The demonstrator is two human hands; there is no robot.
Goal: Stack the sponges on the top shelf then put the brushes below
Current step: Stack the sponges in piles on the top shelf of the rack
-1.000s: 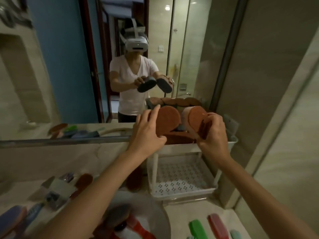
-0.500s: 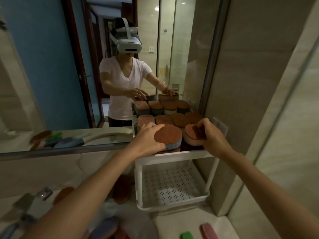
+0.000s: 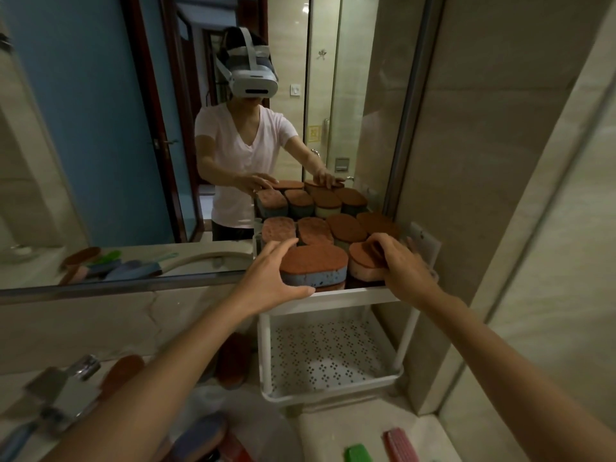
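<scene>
Head view. A white rack stands against the mirror [image 3: 100, 128]. Its top shelf [image 3: 353, 295] holds rows of brown-topped sponges [image 3: 346, 226]. At the front, the blue sponge [image 3: 313, 266] lies flat on another sponge. The left hand [image 3: 266, 278] grasps its left end between the thumb and outstretched fingers. Just beside it lies the pink sponge [image 3: 361, 263], with the right hand [image 3: 400, 265] curled over its right end. A second ago both sponges were held on edge above the rack. Half a second ago the left hand lay on top of its sponge. The lower shelf [image 3: 326, 355] is perforated. A green brush [image 3: 358, 454] and a pink brush [image 3: 400, 445] lie on the counter below.
</scene>
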